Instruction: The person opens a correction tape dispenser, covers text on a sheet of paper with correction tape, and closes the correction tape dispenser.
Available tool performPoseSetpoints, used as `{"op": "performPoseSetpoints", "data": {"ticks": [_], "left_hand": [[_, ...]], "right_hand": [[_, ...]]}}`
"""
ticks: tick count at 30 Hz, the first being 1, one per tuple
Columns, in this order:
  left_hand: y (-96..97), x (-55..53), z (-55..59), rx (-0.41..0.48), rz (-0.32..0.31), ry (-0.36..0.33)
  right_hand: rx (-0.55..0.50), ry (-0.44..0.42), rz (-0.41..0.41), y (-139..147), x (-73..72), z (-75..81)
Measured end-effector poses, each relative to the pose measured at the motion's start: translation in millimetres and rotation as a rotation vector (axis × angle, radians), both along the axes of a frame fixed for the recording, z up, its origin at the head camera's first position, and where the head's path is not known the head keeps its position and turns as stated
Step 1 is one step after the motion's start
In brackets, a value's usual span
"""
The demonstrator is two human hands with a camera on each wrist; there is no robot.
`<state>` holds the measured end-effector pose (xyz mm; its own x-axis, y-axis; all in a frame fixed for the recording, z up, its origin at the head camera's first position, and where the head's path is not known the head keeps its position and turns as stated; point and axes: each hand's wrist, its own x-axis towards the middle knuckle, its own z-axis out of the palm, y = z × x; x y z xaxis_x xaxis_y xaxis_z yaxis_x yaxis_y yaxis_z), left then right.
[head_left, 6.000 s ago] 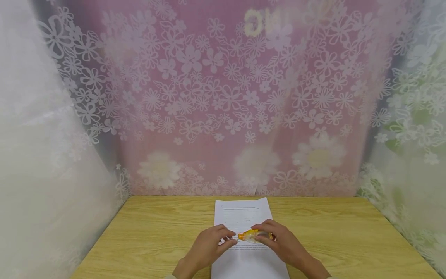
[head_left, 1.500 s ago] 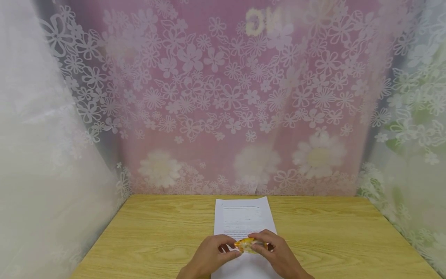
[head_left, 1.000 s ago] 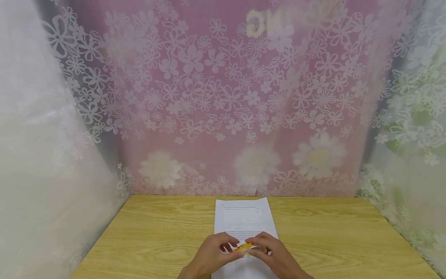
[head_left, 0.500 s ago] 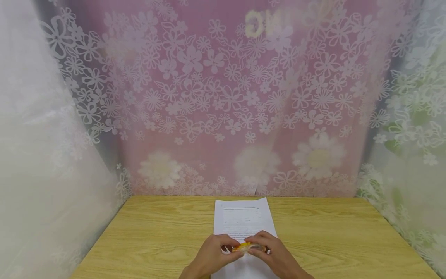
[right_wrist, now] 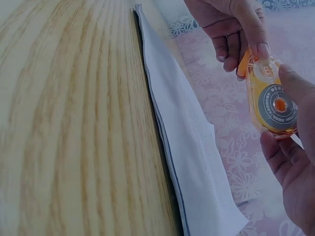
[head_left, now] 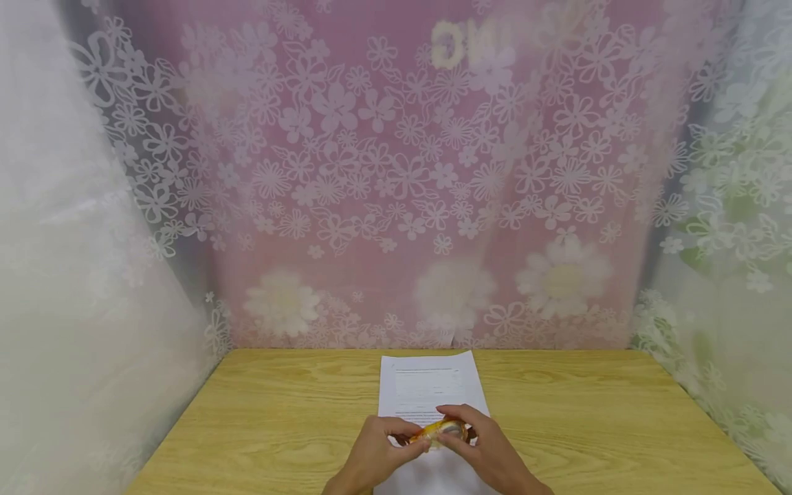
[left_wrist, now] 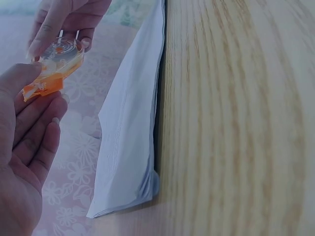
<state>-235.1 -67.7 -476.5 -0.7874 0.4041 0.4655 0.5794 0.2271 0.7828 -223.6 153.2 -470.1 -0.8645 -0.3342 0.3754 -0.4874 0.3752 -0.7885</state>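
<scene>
A correction tape dispenser (right_wrist: pixel 275 105), clear with orange parts and a grey wheel inside, is held above the paper by both hands. My left hand (head_left: pixel 377 450) pinches its orange tip end between thumb and fingers; the left wrist view shows this orange end (left_wrist: pixel 47 87) closest. Gripping the wider body from the other side is my right hand (head_left: pixel 485 447), thumb across the flat face and fingers along the far edge. Below lies a stack of printed paper (head_left: pixel 427 385), partly covered by the hands in the head view.
The stack lies lengthwise on a wood-grain table (head_left: pixel 588 412). A pink flowered curtain (head_left: pixel 371 206) hangs behind the far edge, with pale sheeting (head_left: pixel 80 275) on the left and more flowered sheeting (head_left: pixel 730 275) on the right.
Both hands have come lower and closer together than six seconds ago, the left now pinching the dispenser's tip. Over the last half second the dispenser has turned, showing more of its round face.
</scene>
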Motion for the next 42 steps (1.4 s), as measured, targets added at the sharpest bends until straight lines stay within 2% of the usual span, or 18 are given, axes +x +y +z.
{"op": "performPoseSetpoints", "data": {"ticks": [3,8,11,17,20,26,30,37,42], "left_hand": [[0.3,1.3,1.7,0.026,0.026,-0.034],[-1.1,0.6,4.5,0.048,0.073,-0.051],[-1.5,0.1,5.3,0.055,0.093,-0.049],[-1.2,0.7,8.2,0.051,0.117,-0.051],[0.5,0.5,9.7,0.043,0.120,-0.048],[6.2,-0.2,10.9,0.062,0.100,-0.011],[9.2,0.9,10.6,0.063,0.084,-0.016],[10.3,2.6,7.9,0.040,0.076,-0.053],[9.9,0.8,6.3,0.022,0.057,-0.035]], "right_hand": [[-0.072,-0.047,-0.067,-2,0.8,2.1],[-0.158,-0.085,-0.269,-7,2.8,5.6],[-0.201,-0.151,-0.328,-8,3.9,5.1],[-0.304,-0.350,-0.302,-14,4.8,5.0],[-0.400,-0.436,-0.289,-17,5.8,9.0],[-0.489,-0.545,-0.267,-26,10.5,19.7],[-0.496,-0.564,-0.289,-34,12.3,20.6],[-0.483,-0.554,-0.337,-44,11.7,10.6],[-0.511,-0.516,-0.351,-45,10.6,8.0]]}}
